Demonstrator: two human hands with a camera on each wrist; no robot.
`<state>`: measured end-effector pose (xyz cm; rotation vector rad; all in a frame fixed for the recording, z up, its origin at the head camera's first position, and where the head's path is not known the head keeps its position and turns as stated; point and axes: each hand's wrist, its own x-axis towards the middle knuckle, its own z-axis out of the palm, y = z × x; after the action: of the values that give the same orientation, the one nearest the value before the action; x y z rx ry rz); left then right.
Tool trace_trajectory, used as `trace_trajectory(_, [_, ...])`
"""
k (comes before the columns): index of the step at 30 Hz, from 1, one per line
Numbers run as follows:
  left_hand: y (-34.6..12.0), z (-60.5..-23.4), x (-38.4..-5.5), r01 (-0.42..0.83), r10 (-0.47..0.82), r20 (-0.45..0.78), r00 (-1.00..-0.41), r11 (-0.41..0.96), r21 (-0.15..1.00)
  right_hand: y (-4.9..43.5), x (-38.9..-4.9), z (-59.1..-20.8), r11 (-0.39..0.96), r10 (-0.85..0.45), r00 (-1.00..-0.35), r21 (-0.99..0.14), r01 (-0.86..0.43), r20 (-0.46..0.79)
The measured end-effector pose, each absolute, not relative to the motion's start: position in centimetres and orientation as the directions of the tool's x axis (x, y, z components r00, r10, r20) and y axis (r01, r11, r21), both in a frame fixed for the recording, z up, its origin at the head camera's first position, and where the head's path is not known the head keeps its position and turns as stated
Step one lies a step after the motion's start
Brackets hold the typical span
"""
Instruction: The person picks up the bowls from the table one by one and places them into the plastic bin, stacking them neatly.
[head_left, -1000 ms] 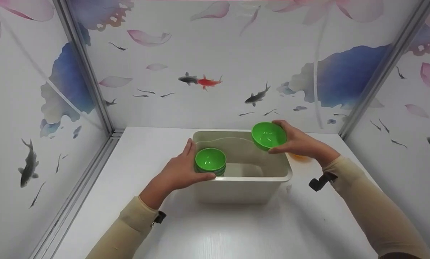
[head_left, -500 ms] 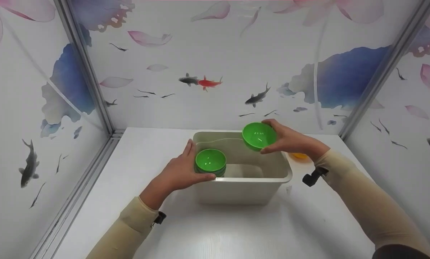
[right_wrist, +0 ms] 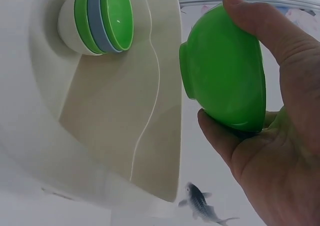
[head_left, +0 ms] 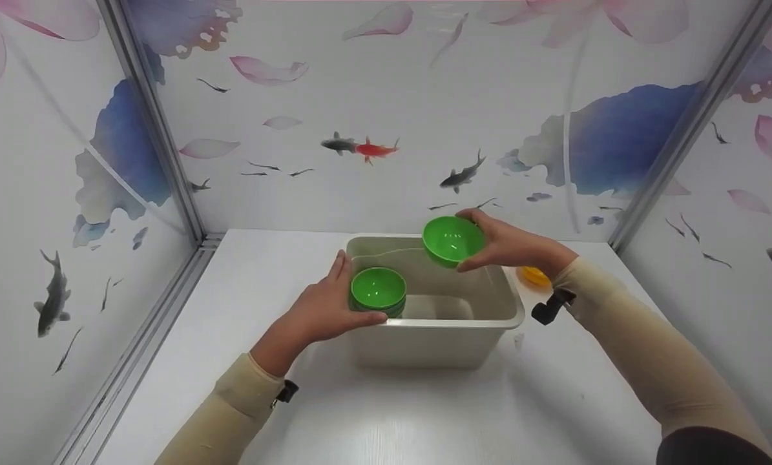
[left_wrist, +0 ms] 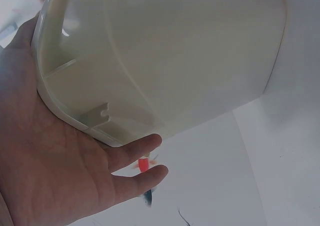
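Note:
A green bowl is held by its rim and side in my right hand, above the right back part of a cream plastic bin. In the right wrist view this green bowl is tipped sideways between thumb and fingers. A stack of bowls stands inside the bin at its left end. Green, blue and white bowls show in that stack in the right wrist view. My left hand rests against the bin's left rim, fingers extended; the left wrist view shows its palm against the bin's edge.
An orange-yellow object, partly hidden by the right forearm, lies on the white table right of the bin. White panels printed with fish and petals stand behind and at both sides, with metal frame posts.
My right hand has moved left with the green bowl, further over the bin. More of the orange-yellow object shows. The left hand and the stack have stayed in place.

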<state>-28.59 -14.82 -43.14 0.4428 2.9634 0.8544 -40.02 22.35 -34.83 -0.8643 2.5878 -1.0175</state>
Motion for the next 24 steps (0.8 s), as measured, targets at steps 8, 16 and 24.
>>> trace_trajectory(8, [-14.9, -43.0, -28.5, 0.271, 0.283, 0.060, -0.957, 0.805, 0.528, 21.1, -40.7, -34.7, 0.549, -0.645, -0.764, -0.693, -0.468, 0.004])
trace_trajectory(16, [-14.8, -42.9, -28.4, 0.261, 0.277, 0.050, -0.960, 0.810, 0.525, 19.5, -41.4, -34.6, 0.532, -0.685, -0.728, -0.677, -0.509, 0.009])
trace_trajectory(24, [-14.8, -42.9, -28.4, 0.258, 0.273, 0.052, -0.961, 0.804, 0.535, 18.1, -41.9, -34.8, 0.530, -0.693, -0.721, -0.662, -0.529, 0.021])
